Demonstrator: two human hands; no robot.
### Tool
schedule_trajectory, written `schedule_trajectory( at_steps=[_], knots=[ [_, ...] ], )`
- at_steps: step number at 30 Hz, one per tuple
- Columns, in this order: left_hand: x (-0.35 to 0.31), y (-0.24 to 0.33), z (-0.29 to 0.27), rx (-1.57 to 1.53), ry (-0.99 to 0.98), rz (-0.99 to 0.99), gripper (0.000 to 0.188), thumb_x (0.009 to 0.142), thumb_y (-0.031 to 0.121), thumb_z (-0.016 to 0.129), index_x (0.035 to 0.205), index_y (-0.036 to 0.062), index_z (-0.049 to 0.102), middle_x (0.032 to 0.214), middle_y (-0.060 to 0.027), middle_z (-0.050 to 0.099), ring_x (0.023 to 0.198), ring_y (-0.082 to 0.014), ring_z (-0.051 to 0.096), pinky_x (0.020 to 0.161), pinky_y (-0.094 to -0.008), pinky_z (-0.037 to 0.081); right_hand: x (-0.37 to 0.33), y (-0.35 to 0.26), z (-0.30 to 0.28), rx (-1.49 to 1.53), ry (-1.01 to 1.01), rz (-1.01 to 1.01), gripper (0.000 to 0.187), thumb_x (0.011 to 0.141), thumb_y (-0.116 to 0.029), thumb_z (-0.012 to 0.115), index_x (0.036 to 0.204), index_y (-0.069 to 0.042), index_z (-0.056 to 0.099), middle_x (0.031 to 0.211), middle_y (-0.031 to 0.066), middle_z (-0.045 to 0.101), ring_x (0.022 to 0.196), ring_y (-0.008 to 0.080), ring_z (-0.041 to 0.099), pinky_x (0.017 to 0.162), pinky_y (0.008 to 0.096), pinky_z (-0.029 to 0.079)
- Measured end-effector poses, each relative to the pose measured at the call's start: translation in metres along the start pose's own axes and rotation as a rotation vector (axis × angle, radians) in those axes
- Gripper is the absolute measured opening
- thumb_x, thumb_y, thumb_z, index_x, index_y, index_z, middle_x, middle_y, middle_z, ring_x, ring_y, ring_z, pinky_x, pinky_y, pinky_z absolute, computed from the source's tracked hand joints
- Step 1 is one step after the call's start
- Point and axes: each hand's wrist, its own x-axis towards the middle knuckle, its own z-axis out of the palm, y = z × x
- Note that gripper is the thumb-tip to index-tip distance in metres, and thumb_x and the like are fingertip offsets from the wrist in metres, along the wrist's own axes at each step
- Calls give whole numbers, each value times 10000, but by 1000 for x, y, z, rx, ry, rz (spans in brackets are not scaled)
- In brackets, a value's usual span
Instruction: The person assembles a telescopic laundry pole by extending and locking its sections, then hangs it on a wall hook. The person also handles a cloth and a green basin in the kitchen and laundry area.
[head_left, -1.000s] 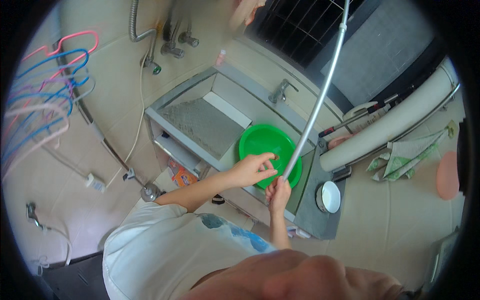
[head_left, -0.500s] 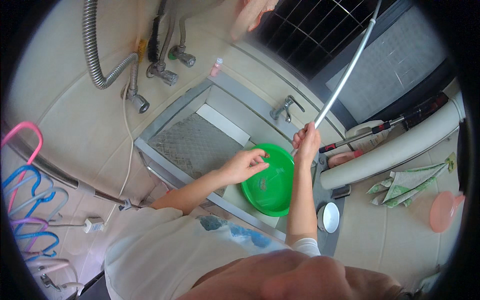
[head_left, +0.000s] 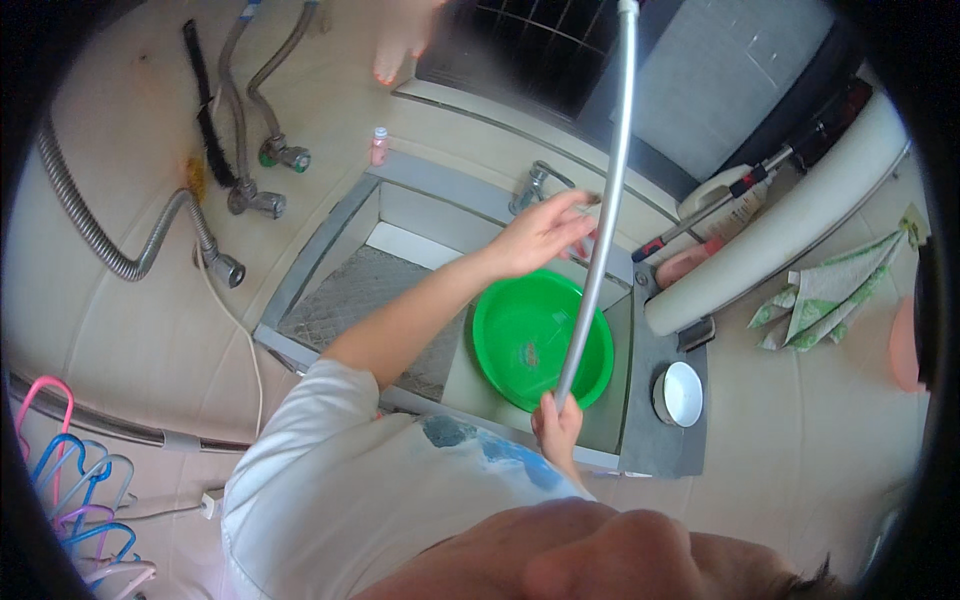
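One small pink bottle (head_left: pixel 379 146) behind sink (head_left: pixel 330 250).

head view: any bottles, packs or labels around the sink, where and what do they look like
Small pink bottle: upright on the ledge behind the sink's far left corner, pale cap.
White jug-like container: right of the tap, handle on top, pale label, partly hidden.
No signs or screens.

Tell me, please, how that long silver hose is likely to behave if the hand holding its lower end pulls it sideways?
The silver hose will probably flex rather than swing stiffly: it already bows slightly along its length. Gripped only near the bottom by the right hand, its upper length may sway. The left hand, open beside it, could steady it. It hangs over the green basin, so it may brush it.
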Motion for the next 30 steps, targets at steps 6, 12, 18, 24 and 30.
schedule_trajectory(
  at_steps=[6,12,18,24,30],
  knots=[
    [99,10,37,-260,147,211,265,974,303,416,1016,43,447,971,-151,621,732,-193,638,644,-297,532,-108,56,-67,-541,218,40,227,830,-207,646,736,-34,533,610,14,531,530,91,483,483,273,404],
    [128,-39,87,-497,-133,-28,326,968,302,417,853,26,548,767,-105,638,685,-157,632,614,-279,532,-134,44,-72,-448,463,139,163,811,-138,656,852,-20,553,629,25,535,535,99,505,484,264,419],
    [60,-96,182,-344,-634,-372,176,909,225,565,877,52,576,810,-56,647,760,-105,619,655,-244,495,-45,-14,-95,-97,410,7,244,840,-92,609,1047,-15,503,638,24,516,490,97,503,433,230,408],
    [87,-116,128,643,-862,147,387,843,299,616,1095,7,572,1063,-151,607,996,-289,581,869,-391,456,21,-31,-129,-93,320,63,195,947,-226,481,982,-35,498,570,-11,433,406,78,418,359,210,336],
    [201,-148,-29,1245,-493,-21,382,848,279,583,1131,23,567,1131,-172,573,1084,-336,521,934,-417,419,4,30,-136,-309,382,144,249,886,-218,595,728,-59,488,548,-14,415,479,52,373,410,239,310]
  ],
)
